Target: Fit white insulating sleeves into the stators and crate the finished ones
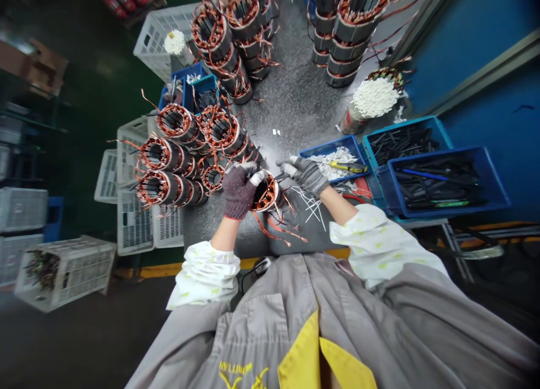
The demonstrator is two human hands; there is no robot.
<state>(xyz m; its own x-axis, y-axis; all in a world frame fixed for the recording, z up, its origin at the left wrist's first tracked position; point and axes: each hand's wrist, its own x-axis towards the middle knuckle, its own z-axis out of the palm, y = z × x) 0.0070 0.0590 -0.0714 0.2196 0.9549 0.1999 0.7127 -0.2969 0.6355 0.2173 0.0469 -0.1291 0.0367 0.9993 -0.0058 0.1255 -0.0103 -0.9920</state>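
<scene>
My left hand [240, 192] is closed around the wound stator [266, 193], fingers hooked over the rim on its left side, so that's the nearer hand and the one holding it. The stator sits on the speckled grey bench [291, 85] right in front of me, between my hands. Its bore faces up toward me, so the long axis runs roughly upright, maybe slightly tilted, hard to tell how much. Copper leads [274, 231] trail off toward me and to the right. My right hand [306, 175] is on the stator's right, fingers drawn narrow and pointing at the rim, just beside it. Can't tell if they're pinching anything. Loose white strips [310, 206] lie below that hand. Beyond it are a blue tray [324, 150] with a yellow-handled screwdriver [346, 166] and a blue crate [453, 209] of black sleeving. More stators [169, 152] lie stacked on my left.
</scene>
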